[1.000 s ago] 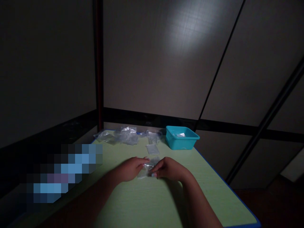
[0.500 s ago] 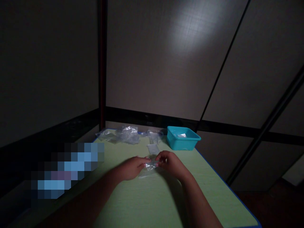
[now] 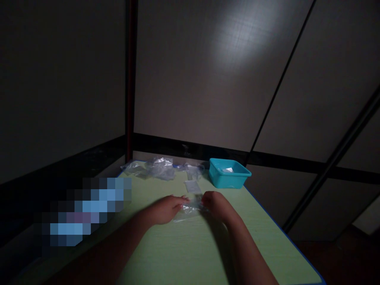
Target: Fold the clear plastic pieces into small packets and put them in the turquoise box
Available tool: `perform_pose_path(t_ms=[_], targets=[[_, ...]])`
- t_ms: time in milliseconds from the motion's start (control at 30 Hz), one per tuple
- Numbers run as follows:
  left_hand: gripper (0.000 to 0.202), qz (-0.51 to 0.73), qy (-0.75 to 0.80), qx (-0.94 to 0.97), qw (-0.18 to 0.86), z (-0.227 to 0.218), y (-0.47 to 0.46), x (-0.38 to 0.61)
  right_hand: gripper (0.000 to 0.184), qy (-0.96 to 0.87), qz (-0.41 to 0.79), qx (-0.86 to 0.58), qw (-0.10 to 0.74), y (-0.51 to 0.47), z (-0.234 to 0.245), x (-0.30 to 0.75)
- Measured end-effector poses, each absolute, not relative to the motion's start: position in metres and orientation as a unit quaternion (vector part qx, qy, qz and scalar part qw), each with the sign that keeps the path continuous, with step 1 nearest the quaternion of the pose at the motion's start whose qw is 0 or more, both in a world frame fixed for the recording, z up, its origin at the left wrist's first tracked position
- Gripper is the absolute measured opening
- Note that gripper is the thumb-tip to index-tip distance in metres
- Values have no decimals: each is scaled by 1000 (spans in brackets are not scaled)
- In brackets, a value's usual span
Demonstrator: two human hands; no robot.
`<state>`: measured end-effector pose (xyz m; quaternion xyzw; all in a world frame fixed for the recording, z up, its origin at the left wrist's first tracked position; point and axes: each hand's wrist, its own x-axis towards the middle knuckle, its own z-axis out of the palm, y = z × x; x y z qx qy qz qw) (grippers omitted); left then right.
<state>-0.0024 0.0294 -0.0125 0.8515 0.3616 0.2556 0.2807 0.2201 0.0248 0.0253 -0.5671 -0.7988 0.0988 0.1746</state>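
A clear plastic bag (image 3: 190,209) lies low over the table between my two hands. My left hand (image 3: 166,209) pinches its left side between thumb and fingers. At the bag's upper right edge, the fingers of my right hand (image 3: 214,202) are curled closed on the plastic. Just beyond the bag, a small white packet (image 3: 192,187) rests flat on the table. Whether anything is inside the bag I cannot make out.
The pale green table (image 3: 166,253) has a blue edge. Several crumpled clear bags (image 3: 160,169) lie along its far side. A turquoise basket (image 3: 230,180) with something white inside stands at the far right. Dark panels (image 3: 190,79) rise behind, and a blurred-out patch covers the left.
My right hand has shifted slightly to the right along the bag's edge, and its fingers have curled in more. The left hand stays almost where it was.
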Motion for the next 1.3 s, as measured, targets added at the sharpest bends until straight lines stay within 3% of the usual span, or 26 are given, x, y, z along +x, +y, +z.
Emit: perform_pose_path(t_ms=[600,900,1300], targets=[[34,240,340,865,280,-5,28,-1,8,-835,177,-454,254,19,21,205],[28,225,342,874,260,-2,26,-1,11,-850,133,-436,265,15,19,198],[24,215,346,878,253,-5,28,-2,11,-868,24,-450,208,4,27,189]])
